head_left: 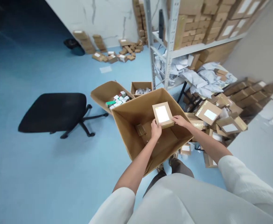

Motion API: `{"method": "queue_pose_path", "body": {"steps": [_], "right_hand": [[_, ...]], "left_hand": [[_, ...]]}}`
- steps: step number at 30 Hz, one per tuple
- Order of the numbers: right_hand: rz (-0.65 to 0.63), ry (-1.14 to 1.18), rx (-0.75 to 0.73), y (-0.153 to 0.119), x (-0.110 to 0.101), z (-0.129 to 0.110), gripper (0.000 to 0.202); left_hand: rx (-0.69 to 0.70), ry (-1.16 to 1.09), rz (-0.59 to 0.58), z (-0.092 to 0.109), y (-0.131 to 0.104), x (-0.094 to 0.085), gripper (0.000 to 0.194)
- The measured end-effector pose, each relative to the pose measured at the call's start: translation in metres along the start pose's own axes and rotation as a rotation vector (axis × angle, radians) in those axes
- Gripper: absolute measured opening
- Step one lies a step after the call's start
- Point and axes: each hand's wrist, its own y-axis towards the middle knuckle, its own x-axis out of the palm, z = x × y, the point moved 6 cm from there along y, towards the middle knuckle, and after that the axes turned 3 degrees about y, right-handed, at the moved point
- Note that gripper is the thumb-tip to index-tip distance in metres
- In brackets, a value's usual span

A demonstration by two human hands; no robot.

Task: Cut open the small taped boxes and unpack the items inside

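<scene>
A small flat cardboard box [170,109] with a white label is held between my two hands. My left hand [156,130] grips its near left corner, the thumb on top. At its right side, my right hand [179,120] is closed on the edge. Below it stands a large open cardboard carton [124,130], its flaps up and its floor partly visible. A small tape-like brown patch [140,130] shows on the carton's inner floor; I cannot make out what it is.
Left of the carton is a black office chair [54,112]. Behind it stand an open box of small cartons [101,93] and another open box [141,84]. A metal shelf [171,43] rises beyond. Parcels [208,112] are piled at right, beside a white table [262,146].
</scene>
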Motion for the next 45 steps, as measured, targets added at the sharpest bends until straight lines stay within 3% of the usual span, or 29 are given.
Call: {"method": "queue_pose_path", "body": {"steps": [3,5,9,13,18,25,28,30,34,38,42,45], "right_hand": [[0.157,0.011,-0.102,-0.05,-0.045,-0.014,0.054],[0.288,0.024,-0.142,-0.086,-0.079,-0.016,0.055],[0.515,0.042,-0.126,-0.164,-0.146,0.003,0.052],[0.678,0.04,0.013,-0.253,-0.204,0.053,0.048],[0.809,0.075,0.233,-0.374,-0.269,0.152,0.051],[0.96,0.183,0.417,-0.535,-0.35,0.318,0.045],[0.989,0.223,0.539,-0.592,-0.367,0.379,0.044],[0.994,0.24,0.594,-0.622,-0.374,0.409,0.044],[1.0,0.281,0.664,-0.665,-0.381,0.454,0.043],[1.003,0.311,0.708,-0.688,-0.38,0.49,0.042],[0.948,0.336,0.776,-0.694,-0.369,0.52,0.047],[1.035,0.224,0.807,-0.694,-0.372,0.527,0.066]], "left_hand": [[0.143,0.022,-0.063,0.056,-0.021,0.012,0.053],[0.24,0.033,-0.113,0.094,-0.036,0.03,0.054],[0.384,0.056,-0.243,0.158,-0.07,0.096,0.057],[0.48,0.079,-0.391,0.199,-0.119,0.193,0.059],[0.53,0.09,-0.564,0.225,-0.204,0.338,0.061],[0.526,0.18,-0.825,0.236,-0.343,0.542,0.063],[0.509,0.189,-0.956,0.234,-0.397,0.611,0.065],[0.496,0.18,-1.018,0.231,-0.425,0.647,0.065],[0.463,0.207,-1.084,0.222,-0.464,0.699,0.063],[0.469,0.25,-1.136,0.21,-0.485,0.735,0.063],[0.437,0.298,-1.126,0.196,-0.49,0.75,0.064],[0.423,0.324,-1.078,0.192,-0.483,0.746,0.062]]}}
